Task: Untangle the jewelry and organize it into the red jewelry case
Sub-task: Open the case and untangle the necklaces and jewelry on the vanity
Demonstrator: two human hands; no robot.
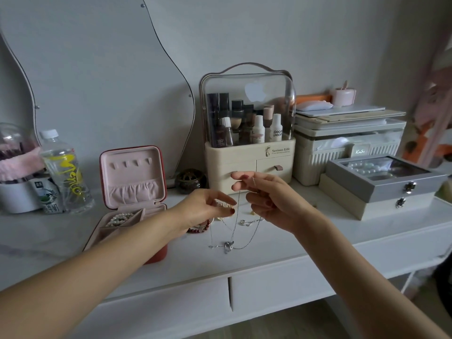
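The red jewelry case [160, 255] stands open on the left of the white dresser top, pink inside, with a pearl bracelet [119, 218] in a rear compartment. My right hand [266, 199] pinches a thin silver chain necklace [234, 226] and lifts it; the chain hangs down to a silver pendant tangle [228, 247] on the tabletop. My left hand [208, 209] holds a gold piece [225, 205] of the tangle between thumb and fingers. A dark red bead bracelet [199, 228] lies just under my left hand.
A cream cosmetics organizer [249, 160] stands right behind my hands. A water bottle [64, 172] and a mirror [97, 69] are at the left. A grey jewelry box [381, 184] on a cream box sits at the right. A small dark round jar [190, 181] sits beside the case.
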